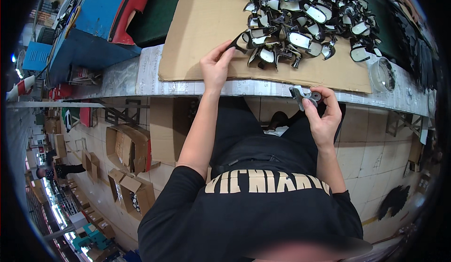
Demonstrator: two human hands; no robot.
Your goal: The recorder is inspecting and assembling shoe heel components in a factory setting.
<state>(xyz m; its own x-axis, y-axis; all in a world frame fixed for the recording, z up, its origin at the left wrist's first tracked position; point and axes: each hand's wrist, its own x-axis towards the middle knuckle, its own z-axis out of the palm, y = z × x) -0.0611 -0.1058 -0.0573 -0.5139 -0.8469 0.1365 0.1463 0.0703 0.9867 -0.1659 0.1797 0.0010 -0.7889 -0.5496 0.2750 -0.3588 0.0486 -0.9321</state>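
My left hand (217,68) reaches over the cardboard, thumb and fingers pinching a curved black piece (238,44) at the near left edge of a pile. That pile (300,15) is a heap of small black curved pieces, many with white oval faces. Held between the thumb and fingers of my right hand (324,119), just off the table's front edge, is a small grey metal tool (299,97) with a round disc at one side. Its exact kind is unclear, and my fingers cover part of it.
A flat cardboard sheet (192,32) lies under the pile on the table. To the right stands a round clear container (383,74). A blue machine housing (94,36) is at the left. Open cardboard boxes (129,147) sit on the floor; a person (61,170) is far left.
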